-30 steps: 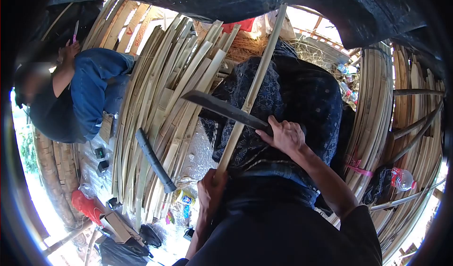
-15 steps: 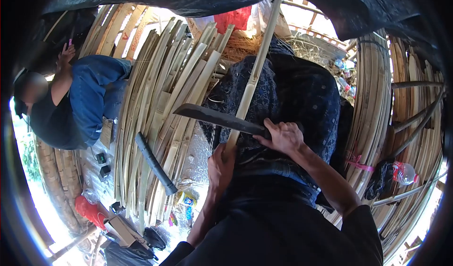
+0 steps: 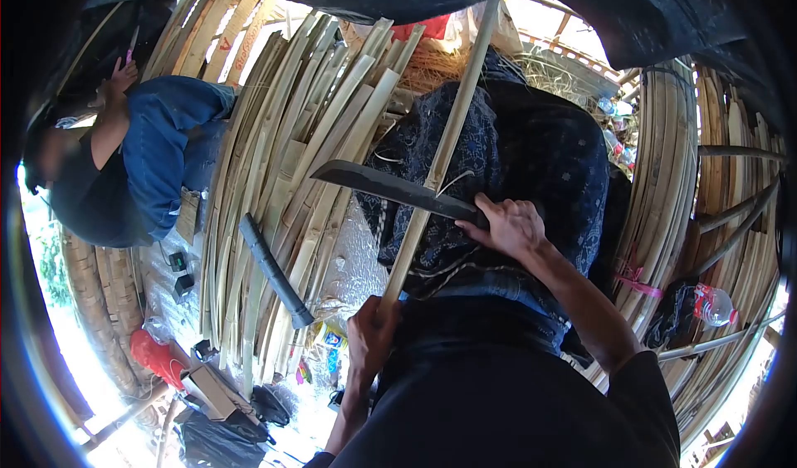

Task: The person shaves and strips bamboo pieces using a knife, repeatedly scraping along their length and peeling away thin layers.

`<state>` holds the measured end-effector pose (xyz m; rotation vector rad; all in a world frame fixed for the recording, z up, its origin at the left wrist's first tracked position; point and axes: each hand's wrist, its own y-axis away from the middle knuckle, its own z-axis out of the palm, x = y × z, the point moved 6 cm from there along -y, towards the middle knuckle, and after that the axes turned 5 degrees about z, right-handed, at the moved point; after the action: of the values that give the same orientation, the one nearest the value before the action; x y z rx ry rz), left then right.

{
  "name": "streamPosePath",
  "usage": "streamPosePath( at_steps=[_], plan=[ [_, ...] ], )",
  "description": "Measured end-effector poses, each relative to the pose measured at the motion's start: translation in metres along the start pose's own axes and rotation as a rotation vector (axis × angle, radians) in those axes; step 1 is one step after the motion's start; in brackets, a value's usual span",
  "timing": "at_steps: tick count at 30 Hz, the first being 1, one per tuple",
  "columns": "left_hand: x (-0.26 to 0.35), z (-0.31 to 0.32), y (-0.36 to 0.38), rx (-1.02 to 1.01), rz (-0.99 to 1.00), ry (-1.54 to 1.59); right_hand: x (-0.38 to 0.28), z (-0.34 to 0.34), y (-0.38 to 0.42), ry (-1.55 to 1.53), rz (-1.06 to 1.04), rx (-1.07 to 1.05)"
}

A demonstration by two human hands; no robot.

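Observation:
A long pale bamboo strip [image 3: 455, 128] slants up and away across my lap, over dark patterned cloth [image 3: 548, 153]. Its near end is gripped by my left hand [image 3: 370, 335], fingers wrapped round it. My right hand [image 3: 516, 229] is closed on the handle of a machete [image 3: 382, 187]. The dark, broad blade lies across the strip and points left. A thin curled shaving [image 3: 455, 181] stands up from the strip at the blade. Most of the machete handle is hidden in my fist.
Many split bamboo strips [image 3: 290, 161] lie to my left, with a dark sheath-like bar [image 3: 276, 270] on them. Another person [image 3: 100, 169] sits at far left, holding a thin blade. Tied bamboo [image 3: 652, 177] and a plastic bottle [image 3: 716, 305] are at right. A cardboard box [image 3: 209, 393] stands lower left.
My left hand has drawn back towards me along with the strip's near end. A thin shaving has risen at the machete blade. My right hand has shifted slightly right.

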<state>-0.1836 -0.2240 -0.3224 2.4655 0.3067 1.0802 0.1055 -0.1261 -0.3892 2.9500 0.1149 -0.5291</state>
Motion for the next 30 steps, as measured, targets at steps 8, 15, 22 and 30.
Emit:
streamPosePath(
  at_steps=[8, 15, 22, 30],
  plan=[
    [0.022, 0.035, -0.072, -0.295, -0.139, 0.299, -0.005, -0.004, 0.002, 0.002, -0.136, 0.049],
    [0.023, 0.04, -0.083, -0.281, 0.041, 0.244, -0.002, -0.002, -0.001, -0.007, -0.115, 0.119],
    [-0.008, 0.025, -0.036, -0.305, -0.088, 0.22, 0.001, 0.003, -0.005, -0.001, -0.045, -0.008],
    [-0.028, 0.006, -0.008, -0.259, -0.044, 0.13, 0.0, 0.003, -0.004, 0.001, -0.037, -0.014]
  ],
)
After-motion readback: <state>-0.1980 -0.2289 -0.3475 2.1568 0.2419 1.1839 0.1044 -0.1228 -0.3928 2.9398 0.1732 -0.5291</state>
